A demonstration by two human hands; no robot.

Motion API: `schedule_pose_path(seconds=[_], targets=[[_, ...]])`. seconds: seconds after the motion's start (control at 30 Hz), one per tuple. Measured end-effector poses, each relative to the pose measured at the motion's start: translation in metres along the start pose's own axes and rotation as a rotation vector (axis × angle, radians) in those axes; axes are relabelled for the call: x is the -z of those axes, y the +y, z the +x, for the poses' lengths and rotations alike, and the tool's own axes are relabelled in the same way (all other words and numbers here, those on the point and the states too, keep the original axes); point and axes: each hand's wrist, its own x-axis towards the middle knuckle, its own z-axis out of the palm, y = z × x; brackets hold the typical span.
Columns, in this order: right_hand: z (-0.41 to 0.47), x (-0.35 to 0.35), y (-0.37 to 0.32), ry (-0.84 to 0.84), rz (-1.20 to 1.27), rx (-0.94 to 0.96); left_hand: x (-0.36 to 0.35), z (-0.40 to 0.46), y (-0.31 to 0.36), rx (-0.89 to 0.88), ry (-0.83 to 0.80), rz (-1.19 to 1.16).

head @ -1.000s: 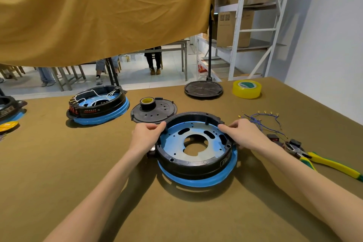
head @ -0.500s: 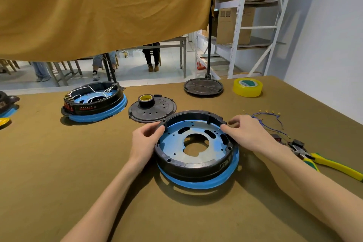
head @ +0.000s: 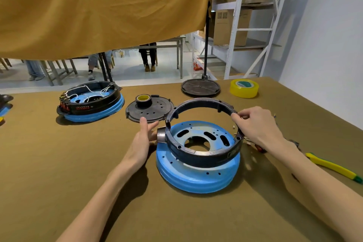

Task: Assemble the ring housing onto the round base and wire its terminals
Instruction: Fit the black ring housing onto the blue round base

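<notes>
Your right hand (head: 257, 127) is pinching the right side of the black ring housing (head: 204, 133) with curled fingers and thumb. The ring housing is tilting: its far edge is lifting up off the blue round base (head: 196, 175), and its near edge is sitting on top of the base. The base is lying flat on the brown table (head: 59, 173), right in front of you.

Your left hand (head: 143, 139) is staying mostly flat, with straight fingers. Its fingertips are just beside the round stub on the left side of the ring housing, and I cannot tell if they are touching it. It is not gripping anything.

A flat black cover (head: 149, 110) is lying just behind the base, to the left, and a small roll of black tape (head: 143, 100) is standing on it. Farther left of the base, a finished unit (head: 90, 102) with white wires inside is sitting on the table. Behind the base, another black round plate (head: 200, 87) is lying near the table's far edge, and a yellow tape roll (head: 244, 88) is sitting to the right of that plate. To the right of the base, a tool with a yellow and green handle (head: 332, 168) is lying past your right arm. A few small metal bits (head: 247, 142) are lying just right of the base, under your right hand.
</notes>
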Motion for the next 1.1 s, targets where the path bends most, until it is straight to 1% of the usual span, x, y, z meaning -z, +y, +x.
schedule_pose_path(seconds=[0.1,0.13,0.17,0.27,0.3,0.4,0.43,0.5,0.57,0.67,0.73,0.9,1.1], targets=[[-0.008,0.004,0.01,-0.022,-0.014,-0.053,-0.001,-0.009,0.0,-0.167,0.268,0.182],[-0.011,0.005,0.012,-0.03,-0.014,-0.065,-0.001,-0.01,0.0,-0.173,0.306,0.181],[-0.015,0.007,0.014,-0.04,-0.017,-0.073,-0.002,-0.01,0.001,-0.141,0.29,0.139],[-0.027,0.008,0.014,-0.069,-0.018,-0.091,-0.008,-0.009,0.005,0.004,0.117,-0.006],[-0.032,0.008,0.012,-0.075,-0.014,-0.092,-0.011,-0.011,0.007,0.055,0.095,-0.035],[-0.043,0.003,0.001,-0.091,0.011,-0.074,-0.012,-0.014,0.012,0.177,0.102,-0.165],[-0.045,0.0,-0.003,-0.094,0.002,-0.061,-0.01,-0.014,0.014,0.208,0.094,-0.181],[-0.047,-0.007,-0.009,-0.097,-0.017,-0.04,-0.005,-0.014,0.015,0.241,0.075,-0.14],[-0.048,-0.013,-0.012,-0.099,-0.021,-0.039,-0.002,-0.014,0.013,0.222,0.057,-0.054],[-0.045,-0.018,-0.011,-0.113,-0.005,-0.066,-0.003,-0.012,0.005,0.136,0.05,0.075],[-0.044,-0.019,-0.009,-0.117,0.014,-0.085,-0.005,-0.012,0.003,0.087,0.06,0.114],[-0.041,-0.022,-0.009,-0.093,0.007,-0.087,-0.007,-0.015,-0.002,0.033,0.081,0.079],[-0.035,-0.026,-0.003,-0.088,0.097,-0.103,-0.009,-0.017,-0.007,0.032,0.074,0.032]])
